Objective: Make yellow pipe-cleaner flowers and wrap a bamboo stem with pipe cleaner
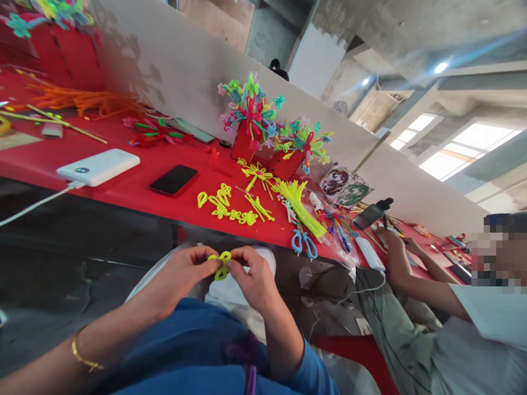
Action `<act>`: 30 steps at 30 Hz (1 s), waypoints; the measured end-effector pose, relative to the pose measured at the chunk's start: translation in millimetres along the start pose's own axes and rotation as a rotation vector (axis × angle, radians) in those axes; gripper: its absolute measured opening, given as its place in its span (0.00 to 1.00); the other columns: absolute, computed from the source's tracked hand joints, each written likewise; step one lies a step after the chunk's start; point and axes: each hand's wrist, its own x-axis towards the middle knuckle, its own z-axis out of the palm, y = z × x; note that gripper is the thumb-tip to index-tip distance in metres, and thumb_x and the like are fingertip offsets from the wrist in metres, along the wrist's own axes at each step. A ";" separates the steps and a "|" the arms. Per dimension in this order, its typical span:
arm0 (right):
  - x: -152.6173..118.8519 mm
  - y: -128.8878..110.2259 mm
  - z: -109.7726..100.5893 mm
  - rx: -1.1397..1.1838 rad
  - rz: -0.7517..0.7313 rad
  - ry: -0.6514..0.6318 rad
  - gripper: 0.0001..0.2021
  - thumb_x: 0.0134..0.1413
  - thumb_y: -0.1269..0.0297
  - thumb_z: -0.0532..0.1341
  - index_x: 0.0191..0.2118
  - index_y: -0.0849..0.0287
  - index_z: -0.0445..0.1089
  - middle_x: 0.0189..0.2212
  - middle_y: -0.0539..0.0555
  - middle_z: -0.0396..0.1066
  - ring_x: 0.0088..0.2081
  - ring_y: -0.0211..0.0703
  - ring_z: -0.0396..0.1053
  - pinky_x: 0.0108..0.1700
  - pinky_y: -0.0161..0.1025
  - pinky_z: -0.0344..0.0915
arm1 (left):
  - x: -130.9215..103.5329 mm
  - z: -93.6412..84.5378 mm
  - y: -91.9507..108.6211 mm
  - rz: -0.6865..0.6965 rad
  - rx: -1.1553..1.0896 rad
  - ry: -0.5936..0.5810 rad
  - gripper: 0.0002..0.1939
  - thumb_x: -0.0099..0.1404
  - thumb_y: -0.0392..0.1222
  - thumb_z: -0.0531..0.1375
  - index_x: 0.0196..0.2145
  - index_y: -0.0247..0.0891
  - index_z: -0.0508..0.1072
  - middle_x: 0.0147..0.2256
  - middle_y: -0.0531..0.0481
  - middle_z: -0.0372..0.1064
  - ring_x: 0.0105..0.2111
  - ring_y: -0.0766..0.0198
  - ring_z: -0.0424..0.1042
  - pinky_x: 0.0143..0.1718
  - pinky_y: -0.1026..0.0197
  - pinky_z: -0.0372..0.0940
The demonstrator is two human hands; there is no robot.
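Note:
Between my two hands, above my lap, is a small yellow pipe-cleaner flower (223,270) with looped petals. My left hand (191,269) pinches its left side between thumb and fingers, and a gold bracelet circles that wrist. On the other side, my right hand (252,274) grips the flower the same way. Beyond them on the red table (181,213) lie several finished yellow flower shapes (234,214), some loose yellow strips (259,207) and a thick bundle of yellow pipe cleaners (302,206). Blue-handled scissors (303,244) hang over the table's front edge.
A white power bank (99,167) with a cable and a black phone (173,180) lie to the left. Pipe-cleaner bouquets (252,112) in red boxes stand by the partition. At right a co-worker (444,318) sits with both hands over the table, near a dark bottle (370,215).

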 end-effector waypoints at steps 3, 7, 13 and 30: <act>-0.2 2.3 -1.5 0.049 -0.097 0.017 0.06 0.51 0.68 0.60 0.35 0.58 0.73 0.33 0.53 0.75 0.34 0.40 0.72 0.36 0.35 0.67 | -0.1 -2.1 1.1 0.040 0.042 -0.017 0.10 0.49 0.49 0.66 0.23 0.40 0.75 0.23 0.54 0.70 0.25 0.63 0.66 0.29 0.63 0.60; -1.5 3.0 1.9 -0.038 -0.310 0.160 0.07 0.51 0.73 0.57 0.29 0.57 0.71 0.29 0.53 0.74 0.32 0.40 0.72 0.36 0.36 0.68 | -2.9 -1.4 2.5 0.066 0.022 0.009 0.14 0.49 0.51 0.68 0.31 0.40 0.76 0.27 0.53 0.73 0.30 0.60 0.69 0.32 0.61 0.63; -3.2 6.6 11.4 -0.309 -0.623 0.476 0.10 0.55 0.75 0.57 0.32 0.53 0.72 0.35 0.52 0.73 0.38 0.41 0.71 0.41 0.40 0.69 | -7.0 2.4 -0.2 0.051 -0.095 -0.041 0.15 0.50 0.54 0.67 0.28 0.40 0.77 0.28 0.52 0.74 0.34 0.58 0.71 0.37 0.59 0.66; -5.5 -4.4 5.3 0.365 0.093 0.046 0.05 0.45 0.62 0.60 0.27 0.58 0.69 0.22 0.48 0.67 0.25 0.36 0.64 0.29 0.33 0.63 | -15.0 3.6 7.9 0.036 0.176 -0.066 0.15 0.49 0.54 0.62 0.23 0.39 0.73 0.18 0.59 0.57 0.20 0.67 0.54 0.20 0.65 0.50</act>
